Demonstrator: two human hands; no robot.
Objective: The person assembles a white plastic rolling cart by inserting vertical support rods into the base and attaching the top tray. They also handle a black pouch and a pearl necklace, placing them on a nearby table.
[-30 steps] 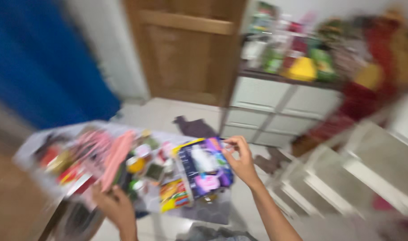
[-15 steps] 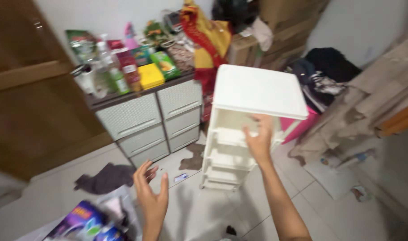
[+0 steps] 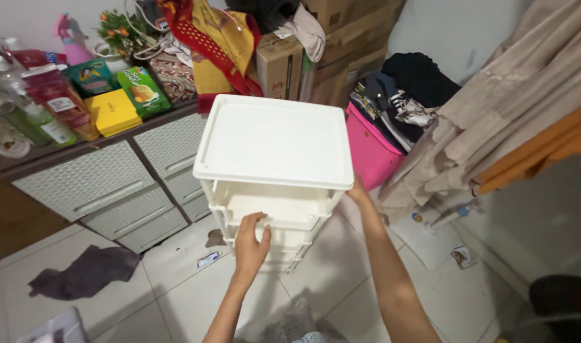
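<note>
Both hands are on the white plastic drawer tower (image 3: 274,143) now, which stands on the tiled floor (image 3: 176,298) just in front of the grey cabinet (image 3: 106,184). The left hand (image 3: 251,244) is at the tower's open front, fingers curled over the edge of a lower drawer, gripping it. The right hand (image 3: 357,189) is pressed against the tower's right side just under the lid; mostly hidden behind the corner, so I cannot tell whether it's clenched or flat.

That tower looks light and a bit flexible, thin moulded plastic, smooth and likely slippery. The drawers look as if they could slide out if it tips forward, so I'd say the frame's side walls or the rim beneath the lid are the safer places to hold.

Behind the tower there's a pink bin (image 3: 373,149) piled with dark clothes, and beige curtains (image 3: 494,108) hang to the tower's right. A dark rag (image 3: 87,273) lies on the floor to the tower's left.
</note>
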